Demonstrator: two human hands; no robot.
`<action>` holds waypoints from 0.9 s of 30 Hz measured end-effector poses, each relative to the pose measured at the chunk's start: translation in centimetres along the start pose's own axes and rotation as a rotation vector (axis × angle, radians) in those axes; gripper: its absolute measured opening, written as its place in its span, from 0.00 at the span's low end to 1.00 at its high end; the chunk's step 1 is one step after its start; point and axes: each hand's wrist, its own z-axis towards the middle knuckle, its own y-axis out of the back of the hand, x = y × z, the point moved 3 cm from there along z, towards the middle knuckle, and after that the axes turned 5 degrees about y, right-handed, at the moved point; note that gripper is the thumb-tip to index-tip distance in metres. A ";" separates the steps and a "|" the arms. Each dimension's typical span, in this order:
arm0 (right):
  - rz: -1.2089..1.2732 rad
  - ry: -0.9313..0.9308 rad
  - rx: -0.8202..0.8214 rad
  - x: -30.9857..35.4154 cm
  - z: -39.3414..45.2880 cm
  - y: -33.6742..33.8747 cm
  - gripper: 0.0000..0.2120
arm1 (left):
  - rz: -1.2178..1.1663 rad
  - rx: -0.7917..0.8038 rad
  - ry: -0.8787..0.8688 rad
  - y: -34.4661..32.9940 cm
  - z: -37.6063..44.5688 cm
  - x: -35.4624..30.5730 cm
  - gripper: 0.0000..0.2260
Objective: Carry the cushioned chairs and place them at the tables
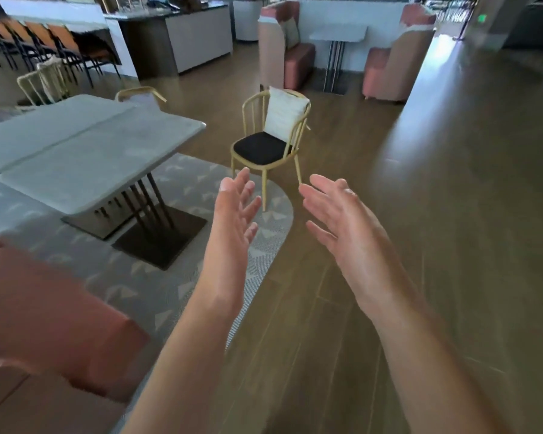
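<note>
- Hands out front, both empty: left hand & right hand w/ fingers straight, spread, palms facing each other, apart.
- Cushioned chair beyond fingertips, not touched; stands upright at rounded edge of grey rug, white pillow leaning on backrest, black seat.
- Grey table to the left, near corner well apart from chair.
- Wood floor open to the right.
- Pink sofa at lower left.

The brown wood-plank floor bears a gold-framed black-cushioned chair beyond the hands, and a grey patterned rug to their left.
</note>
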 end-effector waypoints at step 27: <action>0.080 0.037 -0.208 -1.4 37.1 24.2 0.30 | 0.063 0.167 0.022 -25.0 38.3 2.6 0.30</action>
